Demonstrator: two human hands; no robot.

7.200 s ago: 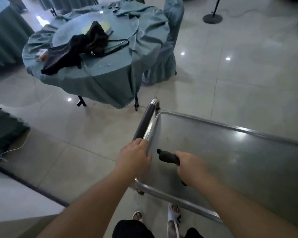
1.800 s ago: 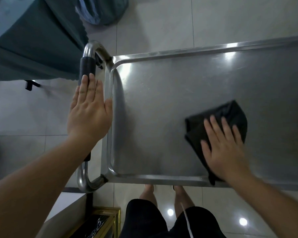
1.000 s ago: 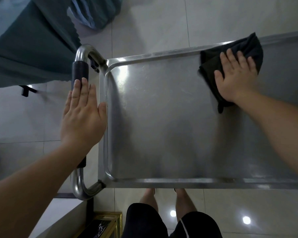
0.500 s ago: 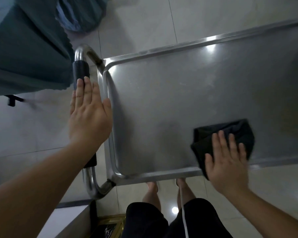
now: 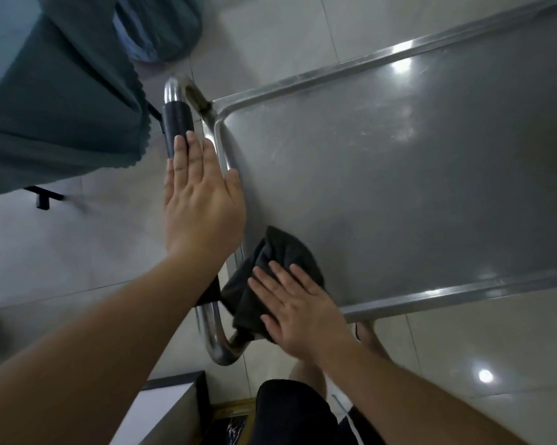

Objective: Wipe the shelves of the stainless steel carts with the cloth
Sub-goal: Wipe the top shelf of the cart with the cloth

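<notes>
We are pressing our right hand (image 5: 298, 311), fingers flat and spread, onto the black cloth (image 5: 282, 261) at the cart's top shelf (image 5: 399, 194) corner, lower centre of frame, while our left hand (image 5: 203, 200), open-palmed, is bracing the cart handle (image 5: 177, 122) to steady it.

Cart shelf (image 5: 399, 194): brushed steel, faintly scuffed (glare spots). Cloth (image 5: 283, 255): matt black fabric. Floor (image 5: 463, 348): glossy tile.

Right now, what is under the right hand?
The dark cloth lies under the flat right hand, at the cart shelf's near-left corner. The shelf surface beneath the cloth is hidden.
</notes>
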